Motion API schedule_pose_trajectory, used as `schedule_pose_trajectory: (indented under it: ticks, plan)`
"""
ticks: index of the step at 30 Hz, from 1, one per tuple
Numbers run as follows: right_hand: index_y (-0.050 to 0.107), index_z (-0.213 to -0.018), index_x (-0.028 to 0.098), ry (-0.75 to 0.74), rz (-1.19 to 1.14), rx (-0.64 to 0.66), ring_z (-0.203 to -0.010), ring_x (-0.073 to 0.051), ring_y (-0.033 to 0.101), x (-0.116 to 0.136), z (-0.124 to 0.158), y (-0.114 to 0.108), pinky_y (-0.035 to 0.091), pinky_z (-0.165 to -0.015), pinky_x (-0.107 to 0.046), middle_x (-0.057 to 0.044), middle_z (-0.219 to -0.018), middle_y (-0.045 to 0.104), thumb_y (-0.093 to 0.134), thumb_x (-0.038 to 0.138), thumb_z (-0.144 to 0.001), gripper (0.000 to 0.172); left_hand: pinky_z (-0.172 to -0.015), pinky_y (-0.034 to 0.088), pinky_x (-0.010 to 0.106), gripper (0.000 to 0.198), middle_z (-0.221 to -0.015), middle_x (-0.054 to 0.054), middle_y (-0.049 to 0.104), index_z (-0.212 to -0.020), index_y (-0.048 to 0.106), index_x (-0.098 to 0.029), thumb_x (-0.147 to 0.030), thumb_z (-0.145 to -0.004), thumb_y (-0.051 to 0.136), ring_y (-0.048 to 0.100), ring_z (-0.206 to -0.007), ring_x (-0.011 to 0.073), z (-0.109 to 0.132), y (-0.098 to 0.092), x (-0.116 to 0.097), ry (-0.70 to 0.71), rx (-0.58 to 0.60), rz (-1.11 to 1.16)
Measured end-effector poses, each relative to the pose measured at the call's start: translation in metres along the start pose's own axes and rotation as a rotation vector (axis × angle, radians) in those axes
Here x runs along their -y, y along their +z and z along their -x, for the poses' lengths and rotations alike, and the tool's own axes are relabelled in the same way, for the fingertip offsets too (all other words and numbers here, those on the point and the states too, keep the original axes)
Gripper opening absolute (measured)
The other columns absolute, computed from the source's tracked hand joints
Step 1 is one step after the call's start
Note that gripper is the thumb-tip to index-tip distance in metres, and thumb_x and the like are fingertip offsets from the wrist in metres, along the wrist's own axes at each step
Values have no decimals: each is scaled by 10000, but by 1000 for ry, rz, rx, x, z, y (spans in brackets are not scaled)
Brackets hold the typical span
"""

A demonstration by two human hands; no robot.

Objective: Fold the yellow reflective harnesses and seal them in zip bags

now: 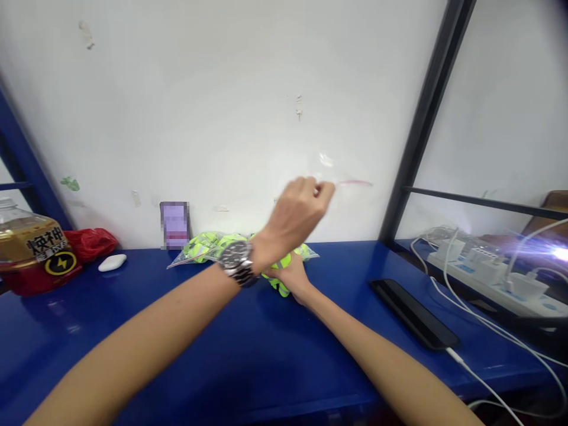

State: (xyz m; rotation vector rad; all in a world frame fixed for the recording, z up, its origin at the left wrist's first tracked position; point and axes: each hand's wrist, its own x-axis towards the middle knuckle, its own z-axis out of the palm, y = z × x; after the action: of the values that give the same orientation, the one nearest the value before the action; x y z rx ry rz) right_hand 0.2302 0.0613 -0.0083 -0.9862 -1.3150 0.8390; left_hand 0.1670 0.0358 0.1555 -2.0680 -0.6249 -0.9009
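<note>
My left hand (299,210), with a watch (236,260) on its wrist, is raised and crosses over to the right. Its fingers are closed on a clear zip bag (354,182) with a thin pink seal line, held against the white wall and hard to make out. Below it, my right hand (290,277) grips a bundled neon-yellow reflective vest (280,287) on the blue table; the left forearm partly hides it. Behind my hands, more neon-yellow vests in clear bags (202,247) lie along the wall.
On the blue table (213,361) are a large drink bottle (33,251), a red plastic bag (93,242) and a white earphone case (112,262) at left. A blurred-out phone-like screen (176,226) leans on the wall. A charging phone (415,313), cables and power strip (483,272) occupy the right.
</note>
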Motion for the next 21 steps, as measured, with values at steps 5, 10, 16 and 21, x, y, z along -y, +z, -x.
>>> schedule_pose_trajectory:
  ticks: [5, 10, 16, 21]
  plan:
    - [638, -896, 190, -1, 80, -126, -766, -189, 621, -2, -1, -1, 494, -715, -311, -8, -862, 690, 795, 211, -502, 425, -666, 410, 357, 322, -771, 83, 503, -993, 583, -116, -55, -930, 274, 493, -745, 212, 76, -49, 52, -30, 60, -225]
    - [627, -849, 192, 42, 28, -165, -707, -180, 605, 1, 0, -4, 484, -640, -291, -12, -810, 677, 800, 198, -504, 386, -625, 432, 348, 352, -718, 94, 537, -831, 607, -120, -248, -980, 314, 528, -666, 218, 166, -55, 43, -84, 606, 29]
    - [620, -813, 180, 62, -60, -140, -697, -174, 605, 18, 0, -10, 479, -624, -285, -16, -792, 667, 807, 154, -496, 369, -853, 459, 358, 671, -1200, 134, 557, -1381, 413, -233, -578, -833, 588, 554, -1028, 256, 183, -54, 69, 55, 733, 466]
    - [632, -836, 163, 64, -113, -88, -669, -174, 613, 30, 0, -17, 485, -607, -297, -21, -782, 669, 837, 197, -478, 414, -1008, 351, 504, 1177, -1552, 99, 260, -1474, 208, -395, -353, -506, 875, 298, -1357, 376, 161, -29, 89, 93, 837, 445]
